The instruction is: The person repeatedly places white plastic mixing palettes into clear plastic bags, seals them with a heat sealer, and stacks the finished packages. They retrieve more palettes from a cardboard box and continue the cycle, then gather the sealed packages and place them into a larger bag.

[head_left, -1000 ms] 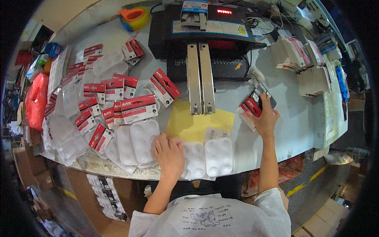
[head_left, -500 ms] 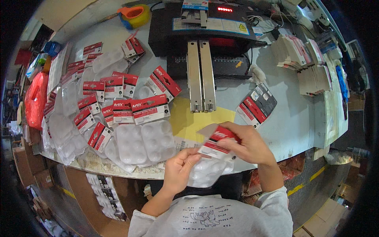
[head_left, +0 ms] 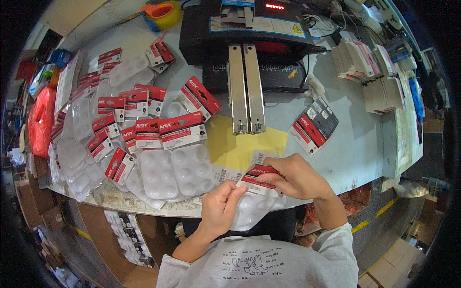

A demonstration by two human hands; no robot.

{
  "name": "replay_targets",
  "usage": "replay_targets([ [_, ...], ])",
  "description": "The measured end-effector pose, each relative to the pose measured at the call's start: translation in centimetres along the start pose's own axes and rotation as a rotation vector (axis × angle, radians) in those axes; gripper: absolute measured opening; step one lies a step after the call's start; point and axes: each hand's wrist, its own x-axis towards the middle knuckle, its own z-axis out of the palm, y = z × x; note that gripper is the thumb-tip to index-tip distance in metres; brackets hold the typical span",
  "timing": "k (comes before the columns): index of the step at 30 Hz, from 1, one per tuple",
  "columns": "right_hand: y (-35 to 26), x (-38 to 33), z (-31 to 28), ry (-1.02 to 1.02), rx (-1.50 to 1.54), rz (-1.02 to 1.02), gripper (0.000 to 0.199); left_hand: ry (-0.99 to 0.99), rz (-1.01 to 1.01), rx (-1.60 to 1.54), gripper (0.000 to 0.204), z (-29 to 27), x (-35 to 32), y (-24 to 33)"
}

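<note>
My two hands work close together just over the near edge of the table. The right hand pinches the red and white card between the thumb, which lies on its front, and the bent fingers behind. The left hand has its thumb and first finger pressed together at the left lower corner of the same card, and its other fingers are curled. The palette, white and with round hollows, hangs right under the card, between my two hands and below my fingertips. Just ahead of my fingers lies a label sheet, and a little further a yellow sheet. Above this sheet, two metal rails come toward my fingers from the black machine. To the left of my left fingers, two more palettes lie side by side with red cards, and behind them is a loose pile of packs. Ahead and to the right of my right fingers, a black and red card lies flat; beyond it, well apart from my fingers, stand card stacks.
</note>
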Motion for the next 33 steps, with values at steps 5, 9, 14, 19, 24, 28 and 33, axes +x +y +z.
replay_targets([
  [5,0.1,0.0,0.1,0.085,-0.158,0.028,0.023,0.047,0.118,0.088,0.015,0.5,0.2,-0.5],
  [9,0.5,0.5,1.6,0.419,-0.015,-0.127,0.018,0.12,0.166,0.064,0.016,0.9,0.3,-0.8],
  [14,1.4,0.5,2.0,0.423,-0.077,-0.128,0.013,0.108,0.189,0.042,0.015,1.1,0.3,-1.0],
  [19,1.7,0.5,1.3,0.276,-0.051,-0.039,0.021,0.091,0.175,0.03,0.015,1.2,0.0,-1.4],
  [24,2.1,-0.1,1.2,0.547,0.491,0.223,0.026,0.315,0.124,-0.071,0.019,0.8,0.4,-2.0],
  [28,2.4,-1.6,1.8,0.125,0.608,0.47,0.022,0.431,0.055,-0.135,0.025,0.8,1.2,-2.4],
  [33,2.9,-2.6,2.9,0.157,0.77,0.44,0.019,0.417,0.052,-0.138,0.026,0.8,1.0,-2.7],
])
